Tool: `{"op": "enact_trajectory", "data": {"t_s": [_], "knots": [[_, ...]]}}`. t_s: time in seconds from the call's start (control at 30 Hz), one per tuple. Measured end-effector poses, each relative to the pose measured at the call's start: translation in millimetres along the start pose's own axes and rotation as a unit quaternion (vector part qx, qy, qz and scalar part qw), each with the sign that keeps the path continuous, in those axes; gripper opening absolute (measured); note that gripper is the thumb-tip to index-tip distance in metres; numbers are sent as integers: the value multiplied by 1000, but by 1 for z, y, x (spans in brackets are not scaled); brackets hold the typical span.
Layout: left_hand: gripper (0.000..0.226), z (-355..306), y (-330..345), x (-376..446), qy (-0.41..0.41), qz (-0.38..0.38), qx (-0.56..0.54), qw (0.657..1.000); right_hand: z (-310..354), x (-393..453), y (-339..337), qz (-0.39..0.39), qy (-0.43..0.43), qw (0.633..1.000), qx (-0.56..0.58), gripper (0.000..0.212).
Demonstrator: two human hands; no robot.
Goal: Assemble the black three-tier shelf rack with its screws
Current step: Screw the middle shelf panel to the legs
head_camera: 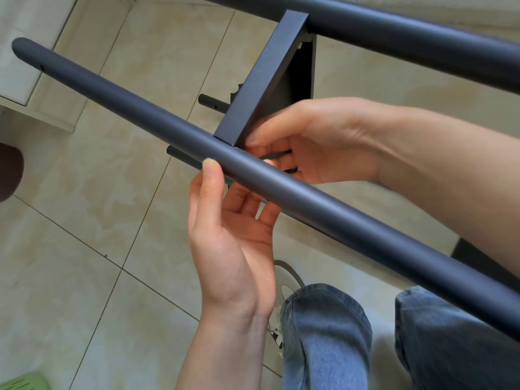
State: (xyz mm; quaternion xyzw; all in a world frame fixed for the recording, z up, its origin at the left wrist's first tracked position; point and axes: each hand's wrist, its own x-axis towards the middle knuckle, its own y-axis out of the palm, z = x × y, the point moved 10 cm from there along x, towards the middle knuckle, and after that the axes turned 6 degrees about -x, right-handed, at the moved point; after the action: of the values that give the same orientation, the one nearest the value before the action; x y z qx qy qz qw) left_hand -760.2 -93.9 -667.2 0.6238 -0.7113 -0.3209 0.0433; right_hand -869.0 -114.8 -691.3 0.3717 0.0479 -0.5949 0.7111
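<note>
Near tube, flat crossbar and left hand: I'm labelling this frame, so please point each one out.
near tube point(118, 100), head view, on its upper surface left of the joint.
flat crossbar point(267, 71), head view, on its broad top face.
left hand point(230, 243), head view, on the palm.

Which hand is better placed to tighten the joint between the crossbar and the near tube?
Probably the right hand: its fingertips already sit at the crossbar joint. The left hand steadies the near tube from below.
</note>
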Motion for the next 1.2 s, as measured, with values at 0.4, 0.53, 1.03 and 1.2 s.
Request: {"op": "enact_trajectory", "data": {"t_s": [0.4,0.53,1.03,1.2], "knots": [[37,1,0,0,-1,2,3,1000,-1,-3,1,-5,11,1000,-4,17],[33,1,0,0,0,3,-1,1000,-2,-2,2,-11,18,1000,-11,8],[29,0,1,0,1,3,5,1000,-4,-1,4,1,15,1000,1,7],[31,0,0,0,-2,-3,3,1000,-8,2,1,-18,26,999,-16,19]]}}
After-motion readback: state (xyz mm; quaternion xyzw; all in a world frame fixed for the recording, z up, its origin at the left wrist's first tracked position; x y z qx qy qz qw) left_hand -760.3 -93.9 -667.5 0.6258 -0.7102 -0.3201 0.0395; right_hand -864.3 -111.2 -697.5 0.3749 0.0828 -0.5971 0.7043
